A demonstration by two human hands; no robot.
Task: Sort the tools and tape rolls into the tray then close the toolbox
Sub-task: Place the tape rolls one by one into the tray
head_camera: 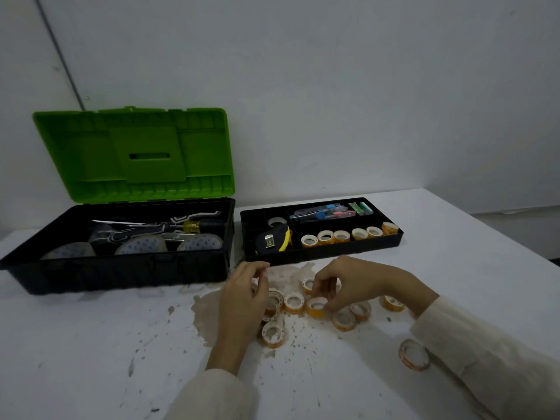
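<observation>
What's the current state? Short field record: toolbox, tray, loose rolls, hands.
toolbox: lid open and upright; screwdriver and large rolls inside
tray: on table, right of toolbox; six small rolls in front right compartment, tape measure at left
loose rolls: scattered on table in front of tray
left hand: fingers curled over the rolls; hold unclear
right hand: pinches orange roll on table
status: sorting unfinished, toolbox not closed
</observation>
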